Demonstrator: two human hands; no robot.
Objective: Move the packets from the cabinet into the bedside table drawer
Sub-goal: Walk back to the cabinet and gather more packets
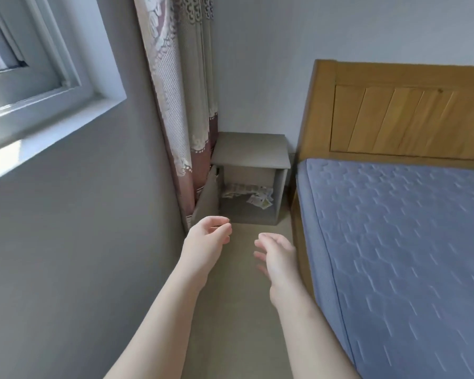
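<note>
Your left hand (207, 236) and right hand (275, 255): loosely curled, empty. Packets (246, 193) inside the open cabinet (251, 149) blur together, uncountable.

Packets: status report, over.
Left grip and right grip empty, fingers relaxed, short of the cabinet. Packets inside, untouched. Door swung open at left.

The cabinet (251, 157) stands between curtain (186, 110) and bed (394, 228), with what seem packets (246, 194) inside.
</note>
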